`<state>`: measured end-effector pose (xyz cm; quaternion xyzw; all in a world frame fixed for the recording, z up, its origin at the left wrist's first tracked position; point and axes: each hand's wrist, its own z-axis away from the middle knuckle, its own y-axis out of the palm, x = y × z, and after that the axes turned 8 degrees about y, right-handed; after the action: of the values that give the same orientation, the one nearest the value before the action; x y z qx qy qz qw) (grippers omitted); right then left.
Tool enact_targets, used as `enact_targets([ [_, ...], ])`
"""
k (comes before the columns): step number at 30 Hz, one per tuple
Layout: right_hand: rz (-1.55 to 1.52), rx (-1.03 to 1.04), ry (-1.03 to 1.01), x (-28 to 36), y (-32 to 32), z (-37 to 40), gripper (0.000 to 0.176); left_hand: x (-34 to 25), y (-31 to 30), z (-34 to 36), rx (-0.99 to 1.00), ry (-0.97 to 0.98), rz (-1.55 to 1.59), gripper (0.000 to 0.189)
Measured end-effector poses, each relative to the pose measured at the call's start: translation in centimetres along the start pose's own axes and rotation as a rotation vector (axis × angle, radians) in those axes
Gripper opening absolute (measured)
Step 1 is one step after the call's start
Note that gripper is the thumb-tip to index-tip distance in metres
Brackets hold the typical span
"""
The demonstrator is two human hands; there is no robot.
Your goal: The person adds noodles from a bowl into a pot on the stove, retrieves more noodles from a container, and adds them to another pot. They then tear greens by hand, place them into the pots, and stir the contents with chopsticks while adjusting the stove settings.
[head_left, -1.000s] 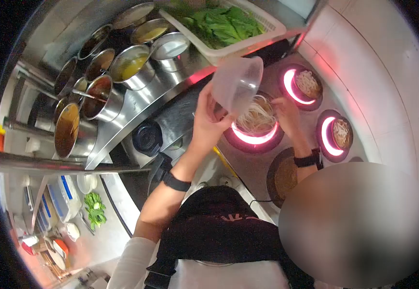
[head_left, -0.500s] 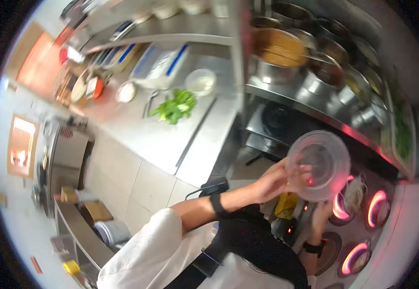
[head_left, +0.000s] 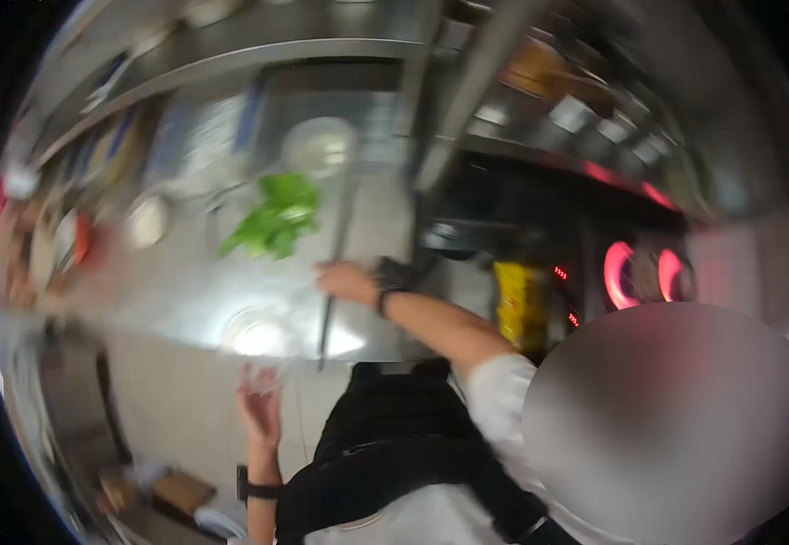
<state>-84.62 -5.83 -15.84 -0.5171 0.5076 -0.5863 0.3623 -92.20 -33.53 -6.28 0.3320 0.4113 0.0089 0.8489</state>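
Observation:
A clear round plastic bowl [head_left: 258,334] is at the front edge of the steel counter, with my left hand [head_left: 262,409] at its near side. My left fingers seem curled at the bowl's rim, though motion smears them. Across the counter reaches my right hand [head_left: 349,282], its fingertips closed at a long thin dark stick [head_left: 327,327]. The stick lies lengthwise on the counter, and its exact kind is too blurred to tell. Left of the stick sits a bunch of green leaves [head_left: 276,218]. Behind them stands another clear tub [head_left: 320,147] with pale contents.
Glowing red burners [head_left: 620,275] are on the right, beside a yellow package [head_left: 520,304]. Pots [head_left: 569,113] line the shelf above. A white bowl [head_left: 147,221] and lidded containers [head_left: 213,132] stand at the counter's back left. A blurred grey patch hides the lower right.
My view has turned from the stove to the counter. My left hand has brought the clear bowl to the counter's front edge. My right hand has moved from the burners to the stick.

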Motion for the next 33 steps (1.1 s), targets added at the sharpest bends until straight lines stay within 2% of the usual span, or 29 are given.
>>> enact_targets([
  [4,-0.166,-0.214,0.043,3.2,-6.0,4.3,0.006,1.0,-1.6,-2.6,0.0,-0.089,0.037,0.053],
  [7,-0.471,-0.497,0.277,4.0,-12.9,10.7,0.004,3.2,-3.4,-5.7,0.094,-0.08,-0.033,0.048],
  [8,-0.538,-0.622,0.334,3.5,-14.5,13.8,0.004,3.5,-2.5,-6.3,0.046,-0.115,-0.065,0.047],
  [13,-0.751,-1.17,0.907,2.6,-24.7,34.6,0.033,6.5,-0.8,-8.8,0.145,-0.046,-0.353,0.055],
  [15,-0.71,-1.414,0.912,0.5,-26.4,42.3,0.033,6.9,1.2,-8.2,-0.196,-0.023,-0.52,0.061],
  [16,-0.676,-1.435,1.114,-0.5,-26.8,45.9,0.032,7.3,2.0,-7.4,-0.141,0.116,-0.612,0.058],
  [17,-0.593,-1.541,1.155,-1.8,-26.5,48.9,0.033,7.7,2.8,-6.5,-0.096,0.262,-0.708,0.055],
  [19,-0.447,-1.474,1.235,-4.8,-25.8,54.3,0.033,9.0,6.6,-3.2,0.038,0.567,-0.827,0.051],
  [20,-0.473,-1.464,1.234,-6.3,-25.4,56.0,0.033,11.0,8.4,-2.3,0.114,0.58,-0.799,0.048],
  [22,-0.458,-1.417,1.202,-9.0,-24.3,58.5,0.03,15.5,12.1,-0.8,0.258,0.508,-0.771,0.042],
  [25,-0.552,-1.331,1.274,-12.5,-22.7,60.7,0.031,23.9,18.9,3.2,0.572,0.227,-0.739,0.034],
  [26,-0.702,-1.431,1.183,-14.6,-20.5,62.3,0.03,26.9,20.7,5.0,0.682,0.111,-0.719,0.034],
  [27,-0.719,-1.431,1.189,-15.7,-19.9,63.2,0.03,29.9,22.5,6.5,0.794,-0.004,-0.707,0.033],
  [28,-0.613,-1.335,1.22,-16.5,-19.4,63.9,0.029,33.1,23.7,7.8,0.9,-0.108,-0.693,0.033],
  [29,-0.504,-1.236,1.244,-17.0,-19.1,64.3,0.029,36.2,24.4,8.7,0.983,-0.196,-0.688,0.032],
  [32,-0.499,-1.255,1.312,-16.6,-21.5,63.3,0.027,47.0,22.6,8.4,1.189,-0.399,-0.685,0.043],
  [33,-0.497,-1.257,1.325,-16.3,-22.5,63.2,0.027,48.0,23.6,9.6,1.224,-0.483,-0.777,0.049],
])
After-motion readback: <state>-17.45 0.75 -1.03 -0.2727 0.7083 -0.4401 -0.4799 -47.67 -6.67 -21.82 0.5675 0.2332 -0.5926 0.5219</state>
